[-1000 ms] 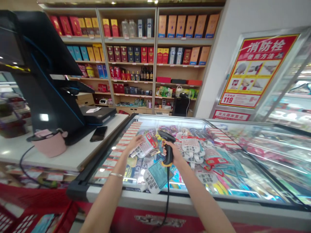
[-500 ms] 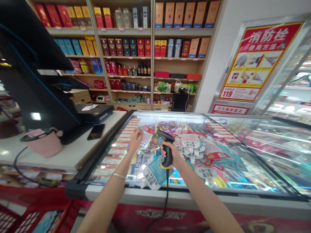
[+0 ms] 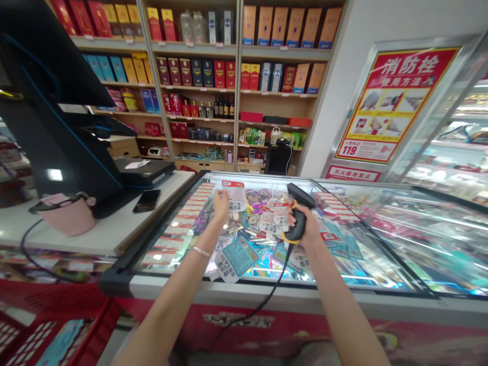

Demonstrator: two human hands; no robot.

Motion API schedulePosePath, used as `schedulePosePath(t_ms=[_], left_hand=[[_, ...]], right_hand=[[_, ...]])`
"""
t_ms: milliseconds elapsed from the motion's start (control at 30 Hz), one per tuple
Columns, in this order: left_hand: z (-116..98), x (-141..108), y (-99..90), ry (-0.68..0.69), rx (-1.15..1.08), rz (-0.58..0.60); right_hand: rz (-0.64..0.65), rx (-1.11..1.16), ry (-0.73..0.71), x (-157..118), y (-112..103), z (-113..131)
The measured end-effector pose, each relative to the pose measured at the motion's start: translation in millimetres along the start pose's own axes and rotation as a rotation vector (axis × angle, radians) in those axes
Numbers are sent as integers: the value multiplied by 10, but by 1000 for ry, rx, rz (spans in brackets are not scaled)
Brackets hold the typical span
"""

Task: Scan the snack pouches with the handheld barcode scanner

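With our right hand [image 3: 309, 227] we grasp a black scanner [image 3: 301, 197] by its handle, fingers wrapped around it, holding it above the glass-topped freezer [image 3: 267, 293]. Its black cable [image 3: 281, 277] runs down from the handle, over the freezer's front edge and along the red front panel.

Our left hand [image 3: 221, 207], with a pale bracelet [image 3: 201, 251] on the wrist, has its fingers drawn together at the left edge of a red-topped package [image 3: 236, 197] near the far side of the glass. We cannot tell whether this grip pinches the package or only sits against it.

Nearer to us, a teal-and-white package [image 3: 240, 256] lies aslant on the glass, close to the front edge. A cluster of white packages [image 3: 271, 223] lies just left of the scanner, and several teal packages [image 3: 341, 240] lie to its right. Colorful goods show through the glass.

On our left, the desk [image 3: 124, 231] carries a dark phone [image 3: 147, 201], a pink container [image 3: 70, 222] and a black register [image 3: 72, 147]. Below it sits a red basket [image 3: 99, 325] with a teal packet [image 3: 63, 343] inside. Shelves [image 3: 238, 53] of boxes and bottles stand beyond the freezer.
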State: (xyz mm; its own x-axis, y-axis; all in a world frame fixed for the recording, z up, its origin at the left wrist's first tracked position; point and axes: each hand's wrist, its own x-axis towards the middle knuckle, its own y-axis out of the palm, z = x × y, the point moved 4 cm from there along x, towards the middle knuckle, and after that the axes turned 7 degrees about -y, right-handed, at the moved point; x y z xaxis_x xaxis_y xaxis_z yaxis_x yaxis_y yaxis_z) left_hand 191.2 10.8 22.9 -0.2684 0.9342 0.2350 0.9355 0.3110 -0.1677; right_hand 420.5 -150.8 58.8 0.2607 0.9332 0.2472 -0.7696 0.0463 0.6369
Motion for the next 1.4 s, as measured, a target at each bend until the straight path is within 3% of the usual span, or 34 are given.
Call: schedulePosePath(t_ms=[133,233,300,400,533,733,800,867,933,1000,1033,1100,1167,1233,1400], left_hand=[[-405,-471,877,-116,-27,111],[-613,-885,1341,43,129,210],[-663,-1125,1518,194,263,373],[-643,-1341,1597,322,462,580],[-637,-1376,1555,353,595,558],[-652,-1404,1601,339,606,560],[-718,-1361,1532,346,593,561],[-829,-1225,1299,360,562,449],[-928,-1024,879,381,539,217],[-910,-842,420,368,602,117],[-838,-773,219,331,678,149],[-592,-713,-88,216,835,333],[-308,-767,-259,137,913,551],[-70,-874,-313,123,928,709],[232,-982,-264,193,819,901]], right_hand=[[-175,-37,-101,-126,-439,432],[-317,-65,-100,-200,-736,533],[-414,-50,-74,-233,-914,523],[-579,-56,-37,-270,-1147,463],[-613,-75,-36,-256,-1300,390],[-619,-70,-30,-228,-1313,358],[-633,-64,-25,-240,-1279,396],[-611,-53,-44,-253,-1213,464],[-566,-50,-69,-266,-1105,532],[-508,-59,-65,-270,-947,551],[-475,-62,-51,-267,-849,530],[-405,-62,-23,-245,-622,428],[-333,-60,6,-211,-375,255],[-267,-65,49,-176,-143,36],[-144,-49,150,-138,255,-445]])
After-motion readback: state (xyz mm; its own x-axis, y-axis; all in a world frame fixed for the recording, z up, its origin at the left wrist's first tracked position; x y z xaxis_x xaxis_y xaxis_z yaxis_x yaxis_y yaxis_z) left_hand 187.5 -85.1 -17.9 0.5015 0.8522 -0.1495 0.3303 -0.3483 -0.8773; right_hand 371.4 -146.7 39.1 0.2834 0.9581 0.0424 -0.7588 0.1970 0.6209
